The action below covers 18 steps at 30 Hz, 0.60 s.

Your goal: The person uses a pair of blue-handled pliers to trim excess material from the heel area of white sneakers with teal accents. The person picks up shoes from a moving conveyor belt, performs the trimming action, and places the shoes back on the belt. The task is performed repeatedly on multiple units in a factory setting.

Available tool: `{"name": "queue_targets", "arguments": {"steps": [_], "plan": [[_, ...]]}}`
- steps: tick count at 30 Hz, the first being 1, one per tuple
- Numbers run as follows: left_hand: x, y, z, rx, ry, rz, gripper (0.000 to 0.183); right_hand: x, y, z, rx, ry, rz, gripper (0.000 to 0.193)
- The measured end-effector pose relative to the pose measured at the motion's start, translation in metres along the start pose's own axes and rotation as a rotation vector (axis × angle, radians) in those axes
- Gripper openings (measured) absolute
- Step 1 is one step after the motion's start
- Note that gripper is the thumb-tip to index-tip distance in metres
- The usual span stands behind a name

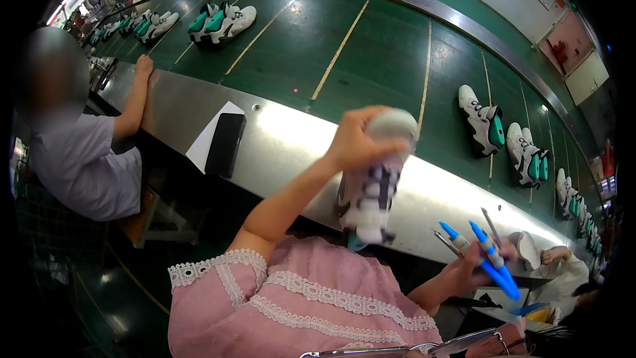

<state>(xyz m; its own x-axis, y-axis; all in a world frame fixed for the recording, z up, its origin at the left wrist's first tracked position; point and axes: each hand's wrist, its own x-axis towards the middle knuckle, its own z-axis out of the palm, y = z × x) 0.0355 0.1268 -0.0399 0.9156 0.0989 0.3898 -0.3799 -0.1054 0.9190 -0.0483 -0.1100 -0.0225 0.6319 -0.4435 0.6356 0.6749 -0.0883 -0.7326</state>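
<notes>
My left hand (363,142) is closed round the toe end of a white, black and green sneaker (372,199). The shoe hangs heel-down above the metal ledge, slightly blurred. In my right hand (472,270), lower and to the right, is a bunch of slim tools. Blue pens (491,249) and thin pointed metal tools (448,243) stick out between its fingers; the exact kind of the metal ones cannot be made out.
A green conveyor belt (278,73) with tan cross lines carries similar sneakers (482,119) on both sides. On the metal ledge (285,134) lie a black flat case (226,146) and white paper. One person (79,152) sits left; another (570,278) works at far right.
</notes>
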Motion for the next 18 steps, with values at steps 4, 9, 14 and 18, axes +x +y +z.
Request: {"name": "queue_targets", "arguments": {"steps": [4, 9, 14, 18], "plan": [[0.03, -0.085, -0.025, 0.226, 0.07, -0.194, 0.05, -0.009, 0.033, -0.024, 0.194, -0.175, 0.529, 0.037], [0.0, -0.131, -0.034, 0.695, -0.099, -0.19, 0.068, -0.027, 0.048, -0.033, 0.479, -0.298, 0.94, 0.023], [-0.027, -0.124, -0.022, 0.668, 0.019, -0.134, 0.068, -0.036, 0.057, -0.031, 0.472, -0.251, 0.932, 0.024], [-0.082, -0.055, -0.025, 0.48, 0.02, 0.402, 0.084, -0.041, 0.064, -0.032, 0.373, -0.235, 0.859, 0.026]]}}
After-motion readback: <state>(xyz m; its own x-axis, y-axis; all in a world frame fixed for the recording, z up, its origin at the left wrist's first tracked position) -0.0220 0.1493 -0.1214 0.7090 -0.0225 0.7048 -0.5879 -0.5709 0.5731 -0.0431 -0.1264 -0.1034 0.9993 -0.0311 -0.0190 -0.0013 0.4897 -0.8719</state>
